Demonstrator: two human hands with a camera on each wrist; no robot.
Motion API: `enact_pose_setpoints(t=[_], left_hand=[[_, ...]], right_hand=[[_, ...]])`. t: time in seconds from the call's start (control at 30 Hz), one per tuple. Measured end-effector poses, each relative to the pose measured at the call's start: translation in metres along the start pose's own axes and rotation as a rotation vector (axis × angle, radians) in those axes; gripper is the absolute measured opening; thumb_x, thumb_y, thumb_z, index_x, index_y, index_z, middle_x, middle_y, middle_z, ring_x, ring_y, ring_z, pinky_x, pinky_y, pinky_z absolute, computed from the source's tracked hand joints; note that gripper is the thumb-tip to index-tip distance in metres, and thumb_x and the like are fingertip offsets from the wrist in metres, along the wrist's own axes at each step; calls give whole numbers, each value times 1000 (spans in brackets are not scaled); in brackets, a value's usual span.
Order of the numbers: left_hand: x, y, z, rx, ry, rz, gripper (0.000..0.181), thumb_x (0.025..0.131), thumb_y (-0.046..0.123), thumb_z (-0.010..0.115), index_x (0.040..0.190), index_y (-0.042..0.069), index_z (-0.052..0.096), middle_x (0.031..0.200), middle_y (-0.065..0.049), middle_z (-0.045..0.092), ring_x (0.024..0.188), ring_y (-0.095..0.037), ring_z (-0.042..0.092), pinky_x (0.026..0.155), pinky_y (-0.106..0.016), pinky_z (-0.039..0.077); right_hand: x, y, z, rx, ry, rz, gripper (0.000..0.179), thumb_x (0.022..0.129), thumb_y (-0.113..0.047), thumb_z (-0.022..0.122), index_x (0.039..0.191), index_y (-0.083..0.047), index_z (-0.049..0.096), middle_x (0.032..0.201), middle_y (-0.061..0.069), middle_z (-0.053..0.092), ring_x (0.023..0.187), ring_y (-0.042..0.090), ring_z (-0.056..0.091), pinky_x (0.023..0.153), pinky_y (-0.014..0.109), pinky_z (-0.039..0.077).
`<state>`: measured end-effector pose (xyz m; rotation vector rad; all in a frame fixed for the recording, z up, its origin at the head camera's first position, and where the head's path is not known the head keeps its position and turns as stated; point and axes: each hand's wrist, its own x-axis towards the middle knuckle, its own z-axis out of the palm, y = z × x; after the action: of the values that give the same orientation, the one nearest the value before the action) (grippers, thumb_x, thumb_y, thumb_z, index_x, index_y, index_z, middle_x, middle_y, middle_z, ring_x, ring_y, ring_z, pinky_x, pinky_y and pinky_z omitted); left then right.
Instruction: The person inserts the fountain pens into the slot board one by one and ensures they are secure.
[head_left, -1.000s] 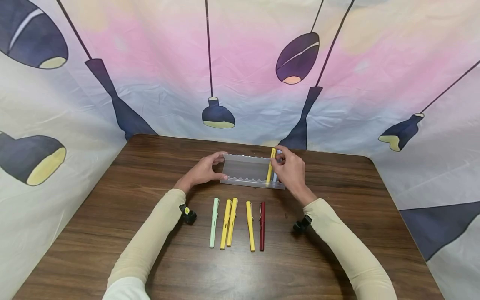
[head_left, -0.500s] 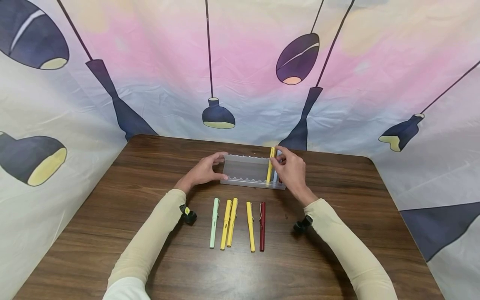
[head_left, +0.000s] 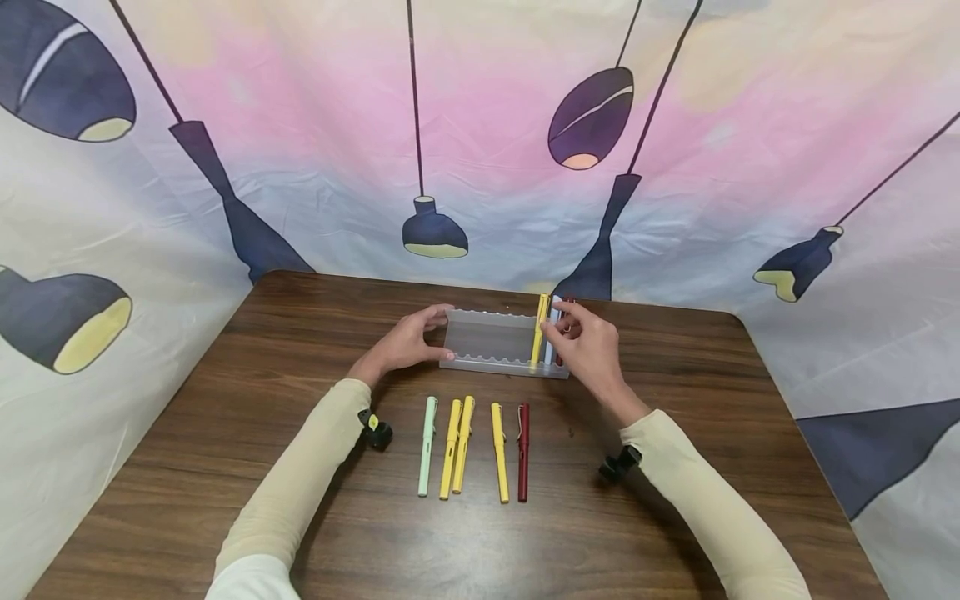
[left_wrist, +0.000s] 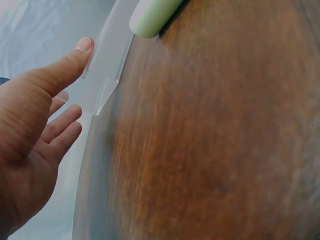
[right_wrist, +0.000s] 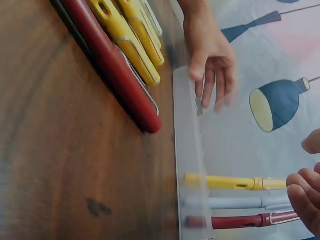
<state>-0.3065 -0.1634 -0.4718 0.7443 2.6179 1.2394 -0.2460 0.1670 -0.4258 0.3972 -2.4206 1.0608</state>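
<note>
My left hand [head_left: 408, 337] holds the left end of a clear plastic pen rack [head_left: 483, 364] with notched edges, thumb at the front wall and fingers towards the back. In the rack's right end a yellow pen [head_left: 538, 333], a pale blue pen [right_wrist: 230, 202] and a dark red pen [right_wrist: 240, 221] lie side by side. Just over them is my right hand [head_left: 596, 346], its thumb and fingers apart with nothing pinched. From the head view it partly hides the blue and red pens. In the right wrist view only the fingertips [right_wrist: 305, 185] show, beside the pens' clip ends.
Nearer on the wooden table [head_left: 360, 533] lie a light green pen [head_left: 427, 450], two yellow pens [head_left: 452, 450] close together, another yellow pen [head_left: 500, 454] and a dark red pen [head_left: 523, 454]. A printed cloth [head_left: 337, 125] hangs behind the table.
My right hand has let go of the yellow pen and shifted slightly right, uncovering more of the blue and red pens. The left hand stays at the rack's end.
</note>
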Motion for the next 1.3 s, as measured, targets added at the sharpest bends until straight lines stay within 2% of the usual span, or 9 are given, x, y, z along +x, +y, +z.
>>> enact_pose_setpoints(t=[0.3,0.47,0.67,0.93,1.3], left_hand=[[-1,-2,-3,-9,-3,-5,90,84,24,88,157,8,38,156,-17,46,141,-34,48,117,-51,40],[-1,-2,-5,-13,-7,-3,90,84,25,88,157,8,38,156,-17,46,142,-34,47,117,-51,40],[-1,-2,-5,-17,-5,-2,90,84,26,88,157,9,38,156,-17,46,142,-33,47,117,-51,40],[-2,0,-4,-21,-8,-6,90,84,26,87,157,8,38,156,-19,45,142,-34,47,117,-51,40],[-1,-2,-4,-11,-3,-11,90,84,26,87,157,7,38,156,-16,46,142,-33,47,117,-50,40]], right_hand=[[-20,-8,-7,73,-75,44,37,91,-26,80,121,-5,74,82,2,74,67,14,69,59,29,56],[-33,-8,-5,100,-125,81,37,90,-27,81,120,-5,74,83,1,74,67,13,67,58,25,55],[-52,-6,2,139,-194,135,36,90,-26,81,118,-5,74,83,1,73,69,12,67,59,25,57],[-75,-7,12,107,-283,178,38,89,-27,82,121,-7,74,80,-3,73,66,8,66,58,25,57],[-87,-10,18,33,-380,238,45,85,-38,84,119,-10,75,78,-12,71,68,2,65,62,26,55]])
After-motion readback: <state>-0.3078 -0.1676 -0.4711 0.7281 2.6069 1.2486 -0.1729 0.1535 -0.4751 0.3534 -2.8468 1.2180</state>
